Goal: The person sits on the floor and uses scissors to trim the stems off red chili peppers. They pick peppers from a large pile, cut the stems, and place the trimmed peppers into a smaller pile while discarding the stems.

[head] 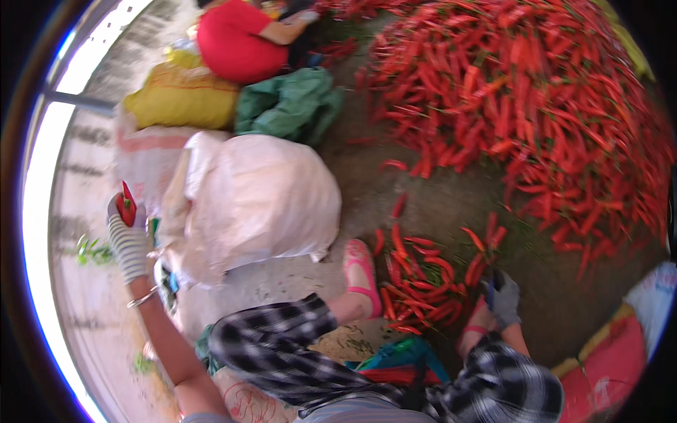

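Note:
Stretched out to the far left, my left hand wears a striped knit glove. Red chili peppers are held between its thumb and fingers, a green stem end showing. Low by my right foot, my right hand in a grey glove closes around a small dark blue object; blur hides what kind it is. A few red chilies lie just beyond those fingers. Between my feet a small heap of red chilies rests on the floor, with green stem bits among them.
A large pile of red chilies spreads over the right side. Ahead on the left stand a full white woven sack, a yellow sack and a crumpled green sack. Beyond sits a person in red. Red padding lies lower right.

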The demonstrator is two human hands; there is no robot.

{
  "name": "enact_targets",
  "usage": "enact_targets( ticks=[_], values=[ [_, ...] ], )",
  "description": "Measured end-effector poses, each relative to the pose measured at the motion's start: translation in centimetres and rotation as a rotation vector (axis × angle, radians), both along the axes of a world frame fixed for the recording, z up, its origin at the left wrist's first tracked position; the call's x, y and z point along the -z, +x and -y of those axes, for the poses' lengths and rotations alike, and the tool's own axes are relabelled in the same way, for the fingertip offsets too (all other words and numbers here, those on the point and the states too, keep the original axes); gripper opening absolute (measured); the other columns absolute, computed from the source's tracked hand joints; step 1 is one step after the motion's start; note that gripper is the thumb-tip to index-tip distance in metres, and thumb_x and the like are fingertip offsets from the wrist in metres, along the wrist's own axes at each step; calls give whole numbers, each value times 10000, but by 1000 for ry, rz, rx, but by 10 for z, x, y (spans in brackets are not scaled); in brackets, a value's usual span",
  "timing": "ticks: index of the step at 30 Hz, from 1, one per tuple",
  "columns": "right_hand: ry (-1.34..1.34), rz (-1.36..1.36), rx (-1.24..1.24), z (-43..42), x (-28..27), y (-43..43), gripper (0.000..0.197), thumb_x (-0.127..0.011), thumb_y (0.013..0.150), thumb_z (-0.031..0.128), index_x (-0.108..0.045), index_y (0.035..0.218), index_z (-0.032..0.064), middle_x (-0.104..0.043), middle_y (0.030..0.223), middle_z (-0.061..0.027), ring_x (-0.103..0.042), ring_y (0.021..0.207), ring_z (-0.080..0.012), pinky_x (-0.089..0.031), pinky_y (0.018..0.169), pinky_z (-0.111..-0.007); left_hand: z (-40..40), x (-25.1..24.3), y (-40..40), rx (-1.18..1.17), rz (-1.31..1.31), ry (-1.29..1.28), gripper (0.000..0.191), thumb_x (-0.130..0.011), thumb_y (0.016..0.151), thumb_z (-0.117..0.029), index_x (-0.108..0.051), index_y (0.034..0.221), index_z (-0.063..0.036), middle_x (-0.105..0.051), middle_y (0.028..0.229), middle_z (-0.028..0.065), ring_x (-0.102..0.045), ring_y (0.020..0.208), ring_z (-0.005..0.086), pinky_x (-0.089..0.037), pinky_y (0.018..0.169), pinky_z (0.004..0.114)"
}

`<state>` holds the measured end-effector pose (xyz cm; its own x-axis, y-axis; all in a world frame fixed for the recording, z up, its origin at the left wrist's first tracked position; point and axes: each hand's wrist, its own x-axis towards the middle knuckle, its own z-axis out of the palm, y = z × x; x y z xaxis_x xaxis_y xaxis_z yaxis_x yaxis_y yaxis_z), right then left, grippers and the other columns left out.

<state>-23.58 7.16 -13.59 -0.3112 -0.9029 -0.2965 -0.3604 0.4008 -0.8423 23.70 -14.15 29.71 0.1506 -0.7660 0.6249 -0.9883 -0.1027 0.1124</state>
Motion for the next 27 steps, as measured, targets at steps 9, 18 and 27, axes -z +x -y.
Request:
enact_targets(
  ticks=[9,18,27],
  values=[
    [117,47,-23,4,9,0,355,-731,730,304,-642,975,62,-636,892,-176,-602,846,-376,-477,715,-415,33,207,-203,756,-51,520,378,-661,792,-230,-583,1094,-17,-623,1027,180,-587,977,335,-454,862,401],
    [33,-170,-135,0,2,1,416,-724,731,328,-618,1024,54,-629,894,-177,-598,849,-378,-482,728,-430,95,451,-306,366,-107,890,672,-726,722,-347,-444,1237,-19,-582,1094,255,-575,986,403,-478,839,446],
    [284,-67,-288,13,-20,2,522,-692,749,443,-581,1074,50,-623,942,-185,-600,902,-359,-476,765,-430,-12,458,-286,203,-1670,855,215,-655,818,-100,-561,1002,-41,-604,890,81,-584,792,208,-505,719,346]
  ],
)
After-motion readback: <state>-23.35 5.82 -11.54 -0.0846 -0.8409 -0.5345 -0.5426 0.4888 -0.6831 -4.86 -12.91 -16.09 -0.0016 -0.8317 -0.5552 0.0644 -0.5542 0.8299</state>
